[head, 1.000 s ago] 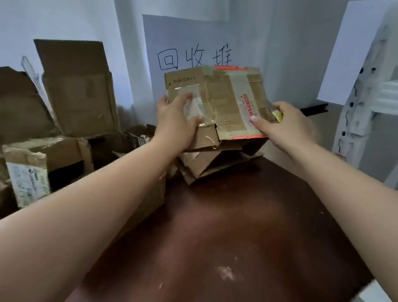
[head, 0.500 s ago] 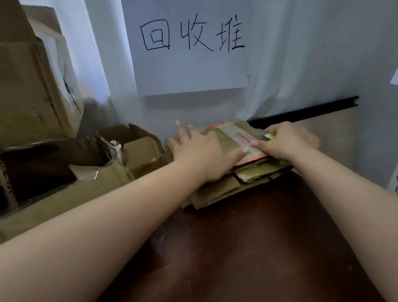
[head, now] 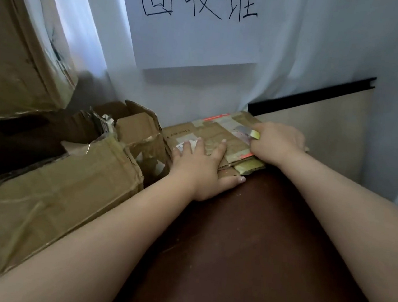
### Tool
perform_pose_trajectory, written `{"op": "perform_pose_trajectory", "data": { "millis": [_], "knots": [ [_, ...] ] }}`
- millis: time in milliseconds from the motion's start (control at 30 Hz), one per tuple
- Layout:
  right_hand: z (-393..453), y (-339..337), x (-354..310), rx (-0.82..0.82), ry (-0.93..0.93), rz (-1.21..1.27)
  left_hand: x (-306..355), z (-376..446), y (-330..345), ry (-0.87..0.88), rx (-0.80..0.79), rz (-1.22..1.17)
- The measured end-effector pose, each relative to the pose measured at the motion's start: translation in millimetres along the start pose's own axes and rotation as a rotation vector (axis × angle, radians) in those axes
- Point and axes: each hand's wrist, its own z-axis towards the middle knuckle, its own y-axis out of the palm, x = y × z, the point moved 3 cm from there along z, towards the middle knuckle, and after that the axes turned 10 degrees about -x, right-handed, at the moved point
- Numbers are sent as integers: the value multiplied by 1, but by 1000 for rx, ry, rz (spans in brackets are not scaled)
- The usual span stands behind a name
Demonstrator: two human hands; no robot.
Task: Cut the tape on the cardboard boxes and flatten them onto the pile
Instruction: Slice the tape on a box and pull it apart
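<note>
Head view first takes in our dark brown surface (head: 243, 255), which fills the lower middle and runs back to the white curtain (head: 303, 51). On the curtain hangs a white paper sign (head: 194, 26) with three handwritten black characters. To our left stand the big cardboard boxes (head: 19, 43), one tall and upright, and a long one (head: 51, 196) lying low beside the surface with clear tape across its top. Between them and the pile sits a small open box (head: 136, 128) with torn flaps standing up.

At the far edge of the surface, against the curtain, lies the pile (head: 248, 167) of flattened cardboard. On top of it rests the flattened box (head: 217, 135), brown with a red strip along its edge and patches of tape and label.

Our left hand (head: 201, 166) lies spread flat on the near left part of that box, fingers straight, thumb stretched along the edge of the pile. Our right hand (head: 278, 142) rests curled on the box's right end and grips a small yellow cutter (head: 254, 134), whose tip pokes out by the thumb.
</note>
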Motion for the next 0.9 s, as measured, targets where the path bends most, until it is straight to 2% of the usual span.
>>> {"op": "perform_pose_trajectory", "data": {
  "millis": [100,300,433,533,700,900],
  "knots": [
    [-4,5,-1,7,3,-2,1,0,7,5,29,-12],
    [-10,-1,-1,-103,-27,59,3,-4,-5,-20,14,-16],
    [-22,-15,2,6,17,152,10,-11,-27,-11,108,33],
    [-38,-33,-2,77,-45,223,12,-18,-37,-13,199,65],
    [-58,-57,-7,79,-102,319,11,-34,-50,-67,177,40],
    [-99,-83,-14,185,-71,332,11,-81,-68,-11,266,58]
  ]
}}
